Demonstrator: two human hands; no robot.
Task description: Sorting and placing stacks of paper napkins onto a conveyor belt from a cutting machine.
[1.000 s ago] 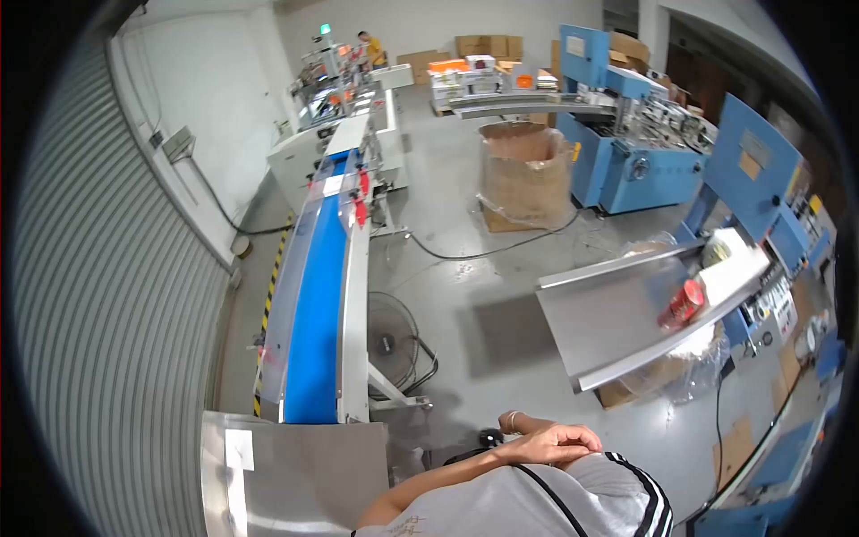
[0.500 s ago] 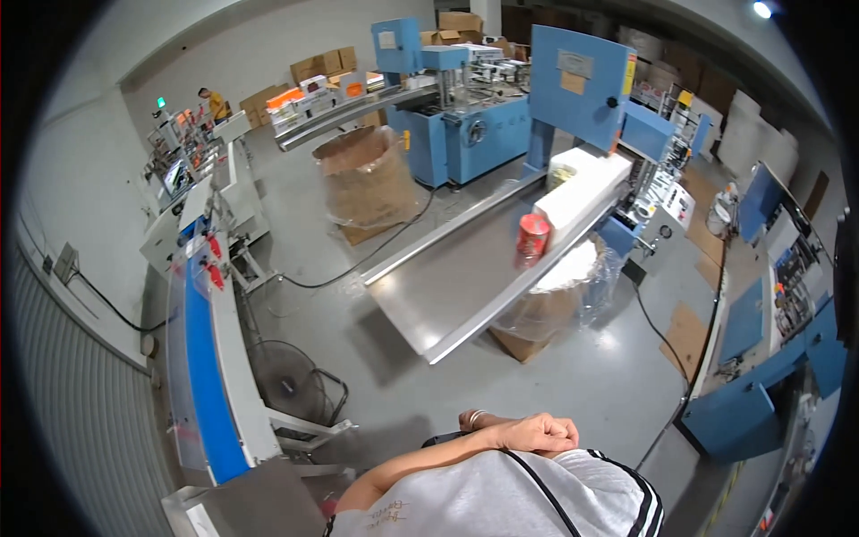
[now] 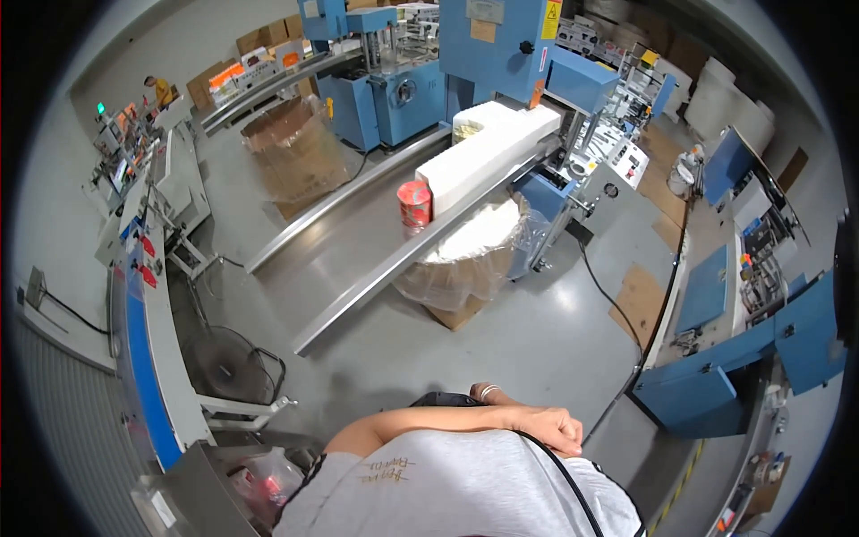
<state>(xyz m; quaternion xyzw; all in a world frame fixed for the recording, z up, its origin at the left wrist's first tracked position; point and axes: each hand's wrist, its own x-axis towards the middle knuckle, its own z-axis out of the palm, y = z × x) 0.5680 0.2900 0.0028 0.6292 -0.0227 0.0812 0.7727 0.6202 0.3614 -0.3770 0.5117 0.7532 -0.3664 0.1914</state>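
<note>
My left forearm lies across the grey shirt. At its end, my left hand (image 3: 553, 428) is closed, its fingers curled down, and nothing shows in it; the palm is hidden. My right hand (image 3: 478, 390) shows only in part beyond the left forearm, with a pale bracelet (image 3: 489, 392) at the wrist; its fingers are hidden. Both hands stay close to my body, apart from the machines. Ahead of them slopes a metal chute (image 3: 331, 255) carrying a long white stack (image 3: 488, 157). A red can (image 3: 415, 204) stands against the stack's near end.
Blue machines (image 3: 497, 45) stand at the chute's far end. A plastic-lined carton (image 3: 456, 277) sits under the chute, another carton (image 3: 295, 152) left of it. A blue conveyor belt (image 3: 143, 376) and a floor fan (image 3: 224, 362) are at left. Blue cabinets (image 3: 689, 394) line the right. A person (image 3: 161, 91) is far left.
The view has shifted, so the chute, can and machines sit farther left and higher in the picture. My arms stay folded; the left hand is slightly lower-looking and its fingers remain curled.
</note>
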